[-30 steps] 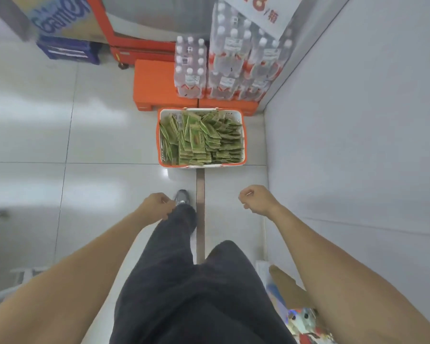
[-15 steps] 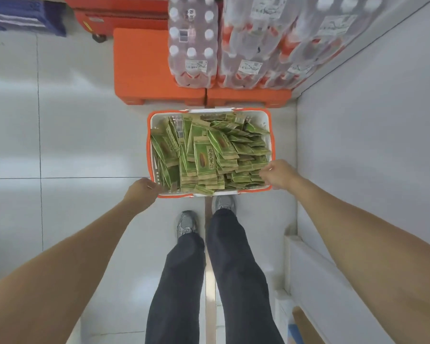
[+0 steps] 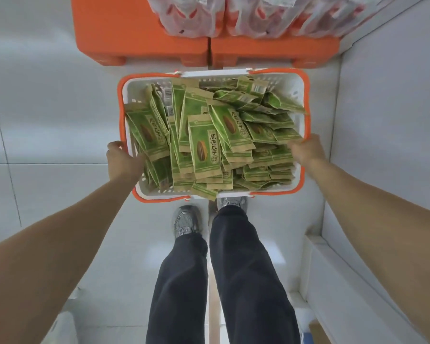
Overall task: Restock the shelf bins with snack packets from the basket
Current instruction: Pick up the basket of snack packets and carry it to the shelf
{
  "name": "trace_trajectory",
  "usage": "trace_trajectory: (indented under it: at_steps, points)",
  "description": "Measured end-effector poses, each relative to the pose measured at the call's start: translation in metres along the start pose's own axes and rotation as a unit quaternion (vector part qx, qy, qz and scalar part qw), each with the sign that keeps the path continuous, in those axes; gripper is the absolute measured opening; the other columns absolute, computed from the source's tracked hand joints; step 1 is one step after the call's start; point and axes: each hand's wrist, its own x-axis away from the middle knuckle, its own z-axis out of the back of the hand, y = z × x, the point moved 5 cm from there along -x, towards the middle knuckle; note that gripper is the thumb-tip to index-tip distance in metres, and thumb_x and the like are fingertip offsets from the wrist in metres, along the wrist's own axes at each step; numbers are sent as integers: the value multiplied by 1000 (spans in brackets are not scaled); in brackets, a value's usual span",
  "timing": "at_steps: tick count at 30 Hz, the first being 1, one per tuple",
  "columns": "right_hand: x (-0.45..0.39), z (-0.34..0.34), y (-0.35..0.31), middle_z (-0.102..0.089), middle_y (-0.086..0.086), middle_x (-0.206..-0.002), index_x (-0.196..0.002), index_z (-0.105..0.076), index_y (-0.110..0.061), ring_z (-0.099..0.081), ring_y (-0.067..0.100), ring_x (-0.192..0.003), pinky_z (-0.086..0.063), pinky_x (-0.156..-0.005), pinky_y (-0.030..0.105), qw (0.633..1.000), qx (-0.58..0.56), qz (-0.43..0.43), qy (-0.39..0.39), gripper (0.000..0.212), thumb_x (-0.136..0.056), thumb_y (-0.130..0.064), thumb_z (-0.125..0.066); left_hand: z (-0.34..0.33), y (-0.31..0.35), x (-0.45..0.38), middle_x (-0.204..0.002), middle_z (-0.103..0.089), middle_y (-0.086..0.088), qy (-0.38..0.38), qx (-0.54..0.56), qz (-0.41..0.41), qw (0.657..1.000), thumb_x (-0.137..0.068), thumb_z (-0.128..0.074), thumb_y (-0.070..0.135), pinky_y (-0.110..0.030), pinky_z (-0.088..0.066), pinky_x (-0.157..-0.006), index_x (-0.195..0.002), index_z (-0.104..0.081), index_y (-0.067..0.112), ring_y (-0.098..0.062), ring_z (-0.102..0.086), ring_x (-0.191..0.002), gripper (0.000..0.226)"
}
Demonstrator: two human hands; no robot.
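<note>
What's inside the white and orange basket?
The basket is heaped with green snack packets showing a seed picture. Both hands, left and right, reach in at its sides. The packets cover the basket's bottom.

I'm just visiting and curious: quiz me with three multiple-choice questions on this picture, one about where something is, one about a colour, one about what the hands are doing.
1. Where does the basket stand?
A. on a shelf
B. on the floor before the person's shoes
C. on the orange pallet

2. What colour is the basket's rim?
A. orange
B. blue
C. black

3. What are the hands doing?
A. both hang idle
B. one lifts a bottle
C. each is at one side of the basket

Answers:
1 B: it sits just beyond the shoes.
2 A: an orange band rings the white walls.
3 C: the left hand and right hand are at opposite sides, among the snack packets.
</note>
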Motion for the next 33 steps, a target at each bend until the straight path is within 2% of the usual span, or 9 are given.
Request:
trace_trajectory:
  at_steps: [2, 5, 7, 8, 10, 13, 18, 26, 33]
  points:
    - [24, 10, -5, -60, 9, -119, -136, -43, -7, -59, 28, -104, -47, -81, 32, 999, -9, 22, 32, 56, -88, -25, -64, 11, 7, 19, -119, -61, -10, 35, 26, 6, 999, -89, -64, 33, -36, -48, -78, -132, -44, 8, -29, -62, -99, 54]
    - [76, 27, -23, -61, 12, -106, -128, -45, -3, -58, 26, -90, -39, -70, 27, 991, -22, 95, 87, 38, -96, -20, -57, 16, 23, 50, -96, -68, -9, 14, 76, 3, 997, -94, -55, 35, -40, -55, -77, -118, -52, 10, -30, -68, -85, 35]
    - [107, 23, -34, -63, 7, -89, -113, -53, -9, -60, 24, -75, -49, -68, 35, 988, -83, 126, 32, 19, -102, -25, -49, 13, 37, 72, -81, -67, -11, -35, 129, -11, 991, -98, -49, 29, -44, -59, -69, -103, -55, 6, -31, -67, -69, 24]
    - [118, 14, -37, -63, 6, -82, -103, -54, -13, -63, 22, -69, -55, -68, 39, 984, -122, 127, -23, 17, -104, -28, -46, 7, 44, 85, -73, -64, -11, -74, 163, -19, 984, -100, -47, 25, -43, -58, -65, -96, -56, 4, -28, -63, -61, 23]
    - [139, -4, -47, -62, 4, -74, -92, -53, -18, -62, 15, -58, -57, -61, 36, 971, -158, 133, -117, 22, -106, -31, -43, -6, 61, 113, -62, -56, -9, -137, 191, -48, 971, -101, -46, 23, -38, -52, -57, -84, -55, 6, -23, -53, -52, 26]
    - [164, -23, -61, -56, 1, -69, -92, -52, -18, -53, 11, -53, -49, -55, 29, 964, -146, 156, -156, 26, -107, -34, -38, -18, 75, 143, -63, -47, -5, -154, 177, -63, 970, -103, -43, 32, -31, -42, -55, -81, -50, 10, -18, -44, -55, 32]
    - [176, -1, -55, -53, 0, -63, -97, -57, -12, -49, 8, -45, -43, -47, 24, 972, -155, 141, -108, 34, -108, -33, -32, 10, 57, 136, -62, -42, -2, -159, 222, 12, 962, -102, -39, 49, -33, -40, -59, -80, -55, 13, -18, -40, -55, 45]
    - [298, 68, -33, -60, 7, -65, -99, -58, -9, -63, 16, -50, -55, -48, 30, 972, -152, 95, -154, 34, -108, -34, -35, 122, 34, 240, -56, -42, -3, -166, 212, 33, 963, -101, -40, 53, -30, -38, -51, -79, -56, 8, -17, -38, -47, 52]
    - [432, 95, 11, -62, 10, -67, -101, -58, -8, -62, 19, -51, -54, -49, 31, 965, -207, 66, -147, 33, -107, -34, -38, 207, -7, 311, -54, -43, -2, -200, 199, -2, 959, -100, -44, 51, -31, -38, -48, -78, -56, 6, -17, -37, -45, 52]
